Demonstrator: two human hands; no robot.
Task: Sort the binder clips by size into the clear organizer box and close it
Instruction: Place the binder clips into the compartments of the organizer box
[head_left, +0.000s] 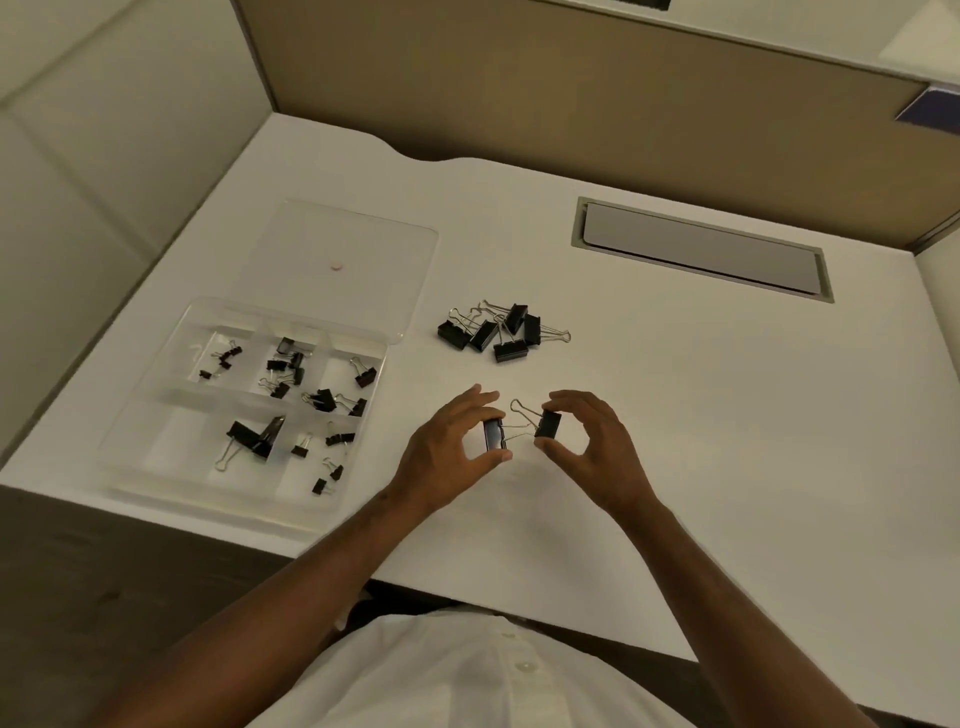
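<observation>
My left hand (451, 457) pinches a large black binder clip (493, 434) between thumb and fingers. My right hand (592, 441) pinches a second large black clip (548, 424). The two clips face each other with their wire handles crossing between them, just above the white desk. Beyond my hands lies a pile of several large black clips (496, 331). The clear organizer box (156, 400) stands open at the left. Its compartments hold black clips of different sizes: small ones at the back left and front right, larger ones in the front middle. Its clear lid (337, 244) lies flat behind it.
A grey cable hatch (701, 249) is set into the white desk (675, 415) at the back right. Beige partition walls stand behind and to the left. The desk's front edge runs close to my body.
</observation>
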